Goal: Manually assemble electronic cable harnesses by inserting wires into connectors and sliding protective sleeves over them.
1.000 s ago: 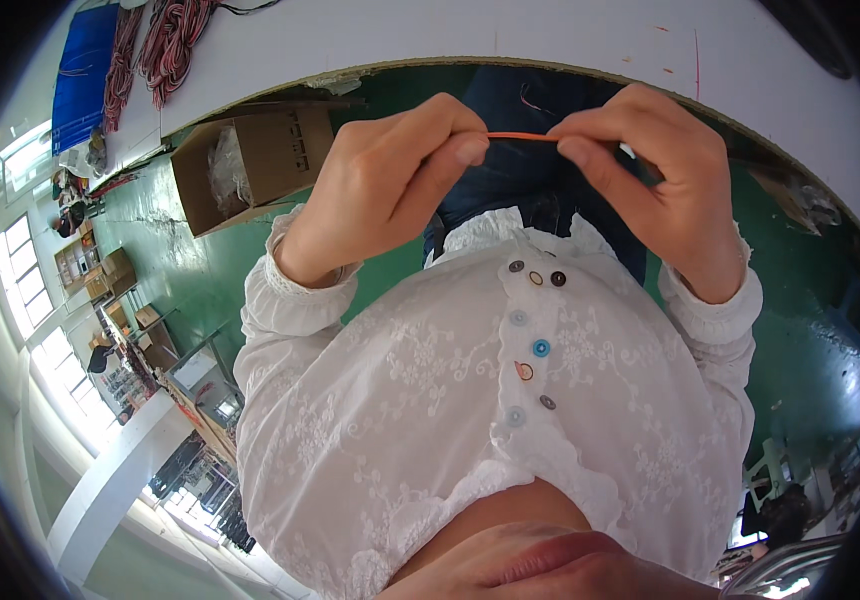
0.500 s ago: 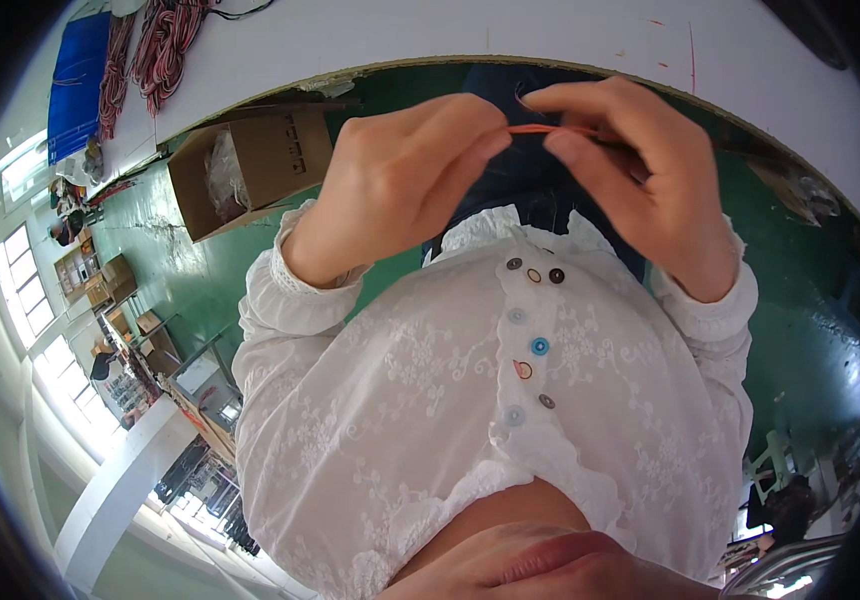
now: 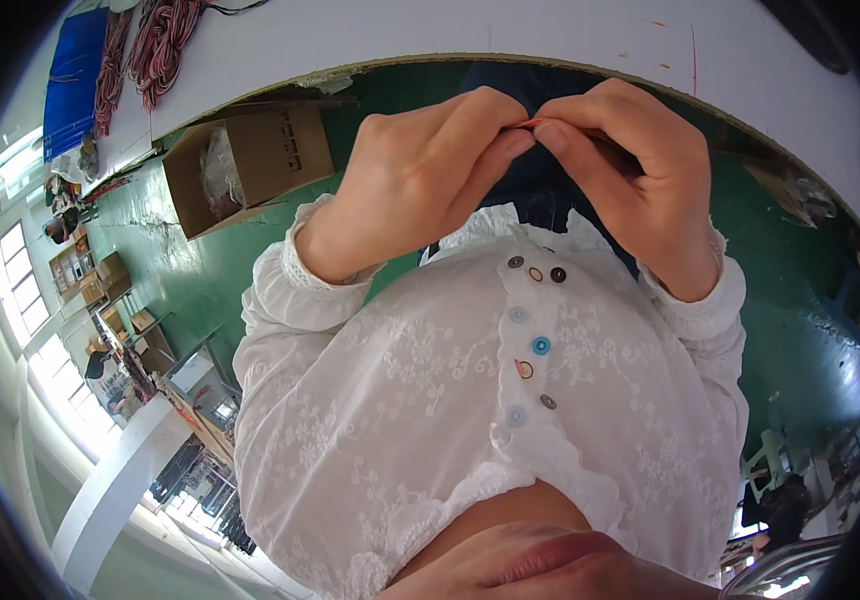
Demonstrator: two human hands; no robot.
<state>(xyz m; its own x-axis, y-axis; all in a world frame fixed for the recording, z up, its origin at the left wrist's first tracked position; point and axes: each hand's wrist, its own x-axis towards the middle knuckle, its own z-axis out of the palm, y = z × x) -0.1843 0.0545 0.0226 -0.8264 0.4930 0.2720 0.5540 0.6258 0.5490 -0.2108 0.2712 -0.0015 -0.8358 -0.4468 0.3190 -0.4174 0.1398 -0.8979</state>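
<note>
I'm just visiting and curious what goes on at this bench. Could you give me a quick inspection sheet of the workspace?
Surface: white table, curved cut-out edge, mostly bare here.
Job's things: thin orange wire, only a short bit showing.
Clutter: open cardboard box on the green floor; blue bin on the table.
Hands: left hand and right hand meet fingertip to fingertip, both pinching the wire.
Cables: red and white wire bundles on the table.
Surroundings: windows and stacked boxes at left.
</note>
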